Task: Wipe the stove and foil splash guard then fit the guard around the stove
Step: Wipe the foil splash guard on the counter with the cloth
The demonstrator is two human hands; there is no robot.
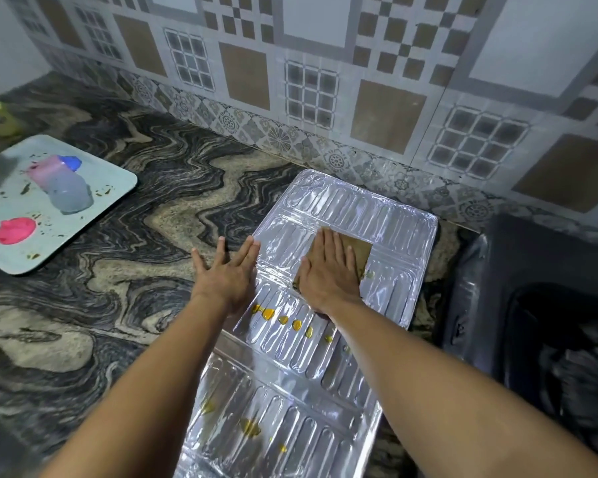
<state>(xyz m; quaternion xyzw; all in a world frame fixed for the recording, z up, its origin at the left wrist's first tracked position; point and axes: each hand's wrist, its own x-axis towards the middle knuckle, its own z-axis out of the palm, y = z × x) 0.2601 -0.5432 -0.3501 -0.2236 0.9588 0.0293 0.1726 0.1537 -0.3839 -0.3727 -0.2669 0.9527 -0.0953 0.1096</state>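
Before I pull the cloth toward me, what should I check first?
1. Cloth flat under the right hand, fingers straight: ok.
2. Left hand flat at the left edge of the guard to steady it: ok.
3. Guard lying unfolded on the counter: ok.
4. Guard clean: not ok; yellow spots sit in a row near the wrists, with more closer to you.
5. Stove wiped: cannot tell; it is dark and blurred at the right.
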